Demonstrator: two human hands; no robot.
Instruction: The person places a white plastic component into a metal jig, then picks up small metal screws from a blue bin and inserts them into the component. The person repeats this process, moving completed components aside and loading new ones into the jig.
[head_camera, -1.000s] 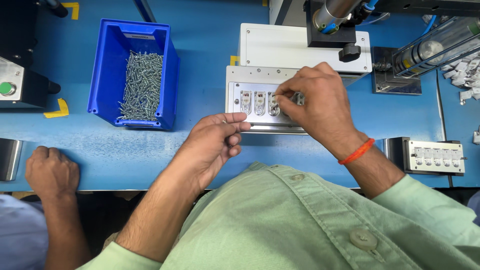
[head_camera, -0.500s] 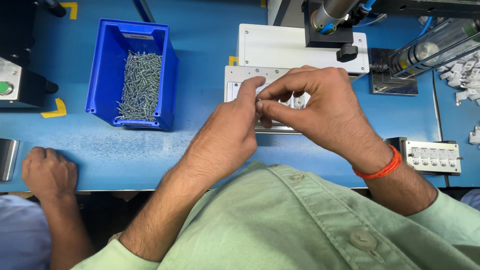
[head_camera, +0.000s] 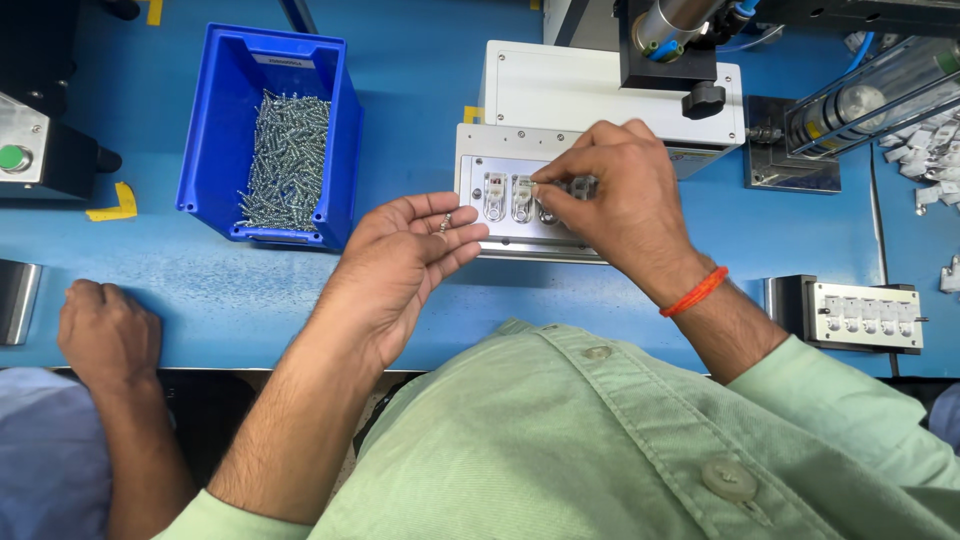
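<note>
Blue workbench fills the view, its near edge running under the person's chest. At the far left edge sit one black box with a green button and, lower down, one steel cup; just beside the cup a co-worker's hand rests closed on the near edge. One blue bin stands toward the far left, heaped with silver screws too many to count. The left hand lies palm up and loosely cupped just right of the bin's near corner, and a few small screws lie on its fingertips; their exact number cannot be told. Touching those fingertips' far side is one grey fixture plate near the middle of the bench, carrying a row of small metal clips: two show clearly and a third is partly hidden. The right hand, with one orange band at the wrist, covers the plate's right half, thumb and forefinger pinched together over the third clip; what they pinch is too small to tell. Behind the plate stands one white machine housing. Near the right edge lies one more fixture block with five white parts in a row.
</note>
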